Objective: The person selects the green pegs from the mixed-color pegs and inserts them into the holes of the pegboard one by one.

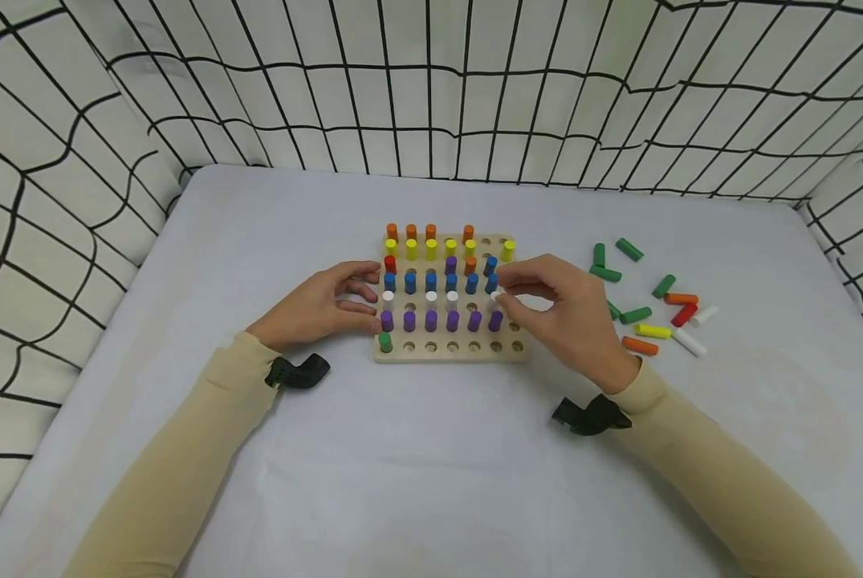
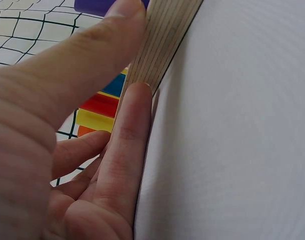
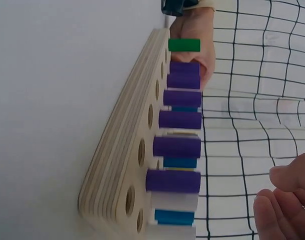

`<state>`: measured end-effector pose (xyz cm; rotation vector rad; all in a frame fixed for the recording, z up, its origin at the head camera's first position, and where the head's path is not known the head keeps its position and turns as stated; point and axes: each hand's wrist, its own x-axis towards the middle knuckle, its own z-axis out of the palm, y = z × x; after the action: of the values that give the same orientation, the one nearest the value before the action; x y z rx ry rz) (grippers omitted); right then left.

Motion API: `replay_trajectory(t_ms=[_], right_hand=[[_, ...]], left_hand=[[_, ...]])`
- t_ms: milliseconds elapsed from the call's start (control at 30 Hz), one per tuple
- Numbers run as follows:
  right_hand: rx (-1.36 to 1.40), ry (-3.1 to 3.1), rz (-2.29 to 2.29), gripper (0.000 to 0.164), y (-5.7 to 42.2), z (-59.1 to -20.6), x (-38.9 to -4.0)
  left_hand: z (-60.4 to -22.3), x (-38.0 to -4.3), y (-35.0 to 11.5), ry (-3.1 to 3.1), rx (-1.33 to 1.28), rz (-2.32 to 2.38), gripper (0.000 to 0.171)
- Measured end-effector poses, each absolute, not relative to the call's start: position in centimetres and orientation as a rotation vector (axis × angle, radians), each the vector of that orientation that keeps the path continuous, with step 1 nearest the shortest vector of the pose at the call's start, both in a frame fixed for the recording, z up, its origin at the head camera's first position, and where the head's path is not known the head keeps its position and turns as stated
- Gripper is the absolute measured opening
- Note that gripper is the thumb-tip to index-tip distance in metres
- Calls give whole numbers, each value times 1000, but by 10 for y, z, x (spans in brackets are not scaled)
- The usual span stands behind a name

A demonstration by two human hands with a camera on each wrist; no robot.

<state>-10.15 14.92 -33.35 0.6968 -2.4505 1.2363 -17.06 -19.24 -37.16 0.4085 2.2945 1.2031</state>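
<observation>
A wooden pegboard (image 1: 431, 356) carries coloured pegs in rows: orange, yellow, a mixed row, blue, white, purple and one green peg (image 1: 385, 343). My left hand (image 1: 315, 309) rests against the board's left edge; in the left wrist view its thumb and index fingertip touch the layered side (image 2: 165, 37). Over the board's right side is my right hand (image 1: 564, 317), thumb and index finger bent and slightly apart, close to a white peg (image 1: 494, 300). In the right wrist view its fingertips show nothing between them, off to the side of the purple pegs (image 3: 172, 181).
Loose pegs lie on the white table right of the board: several green pegs (image 1: 629, 249), a yellow peg (image 1: 652, 331), a red peg (image 1: 685, 314), orange ones (image 1: 640, 346) and white ones (image 1: 689, 343). A black wire grid (image 1: 431, 132) stands along the back and sides.
</observation>
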Motion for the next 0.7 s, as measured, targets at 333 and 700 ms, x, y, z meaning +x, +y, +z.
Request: replay_trajectory(t_ms=[333, 700], right_hand=[[575, -2461, 1201, 35, 175, -331, -103], [501, -2406, 1265, 34, 200, -334, -100]], left_hand=[[-373, -171, -192, 2320, 389, 1179, 93], [-373, -171, -191, 2327, 387, 1168, 94]])
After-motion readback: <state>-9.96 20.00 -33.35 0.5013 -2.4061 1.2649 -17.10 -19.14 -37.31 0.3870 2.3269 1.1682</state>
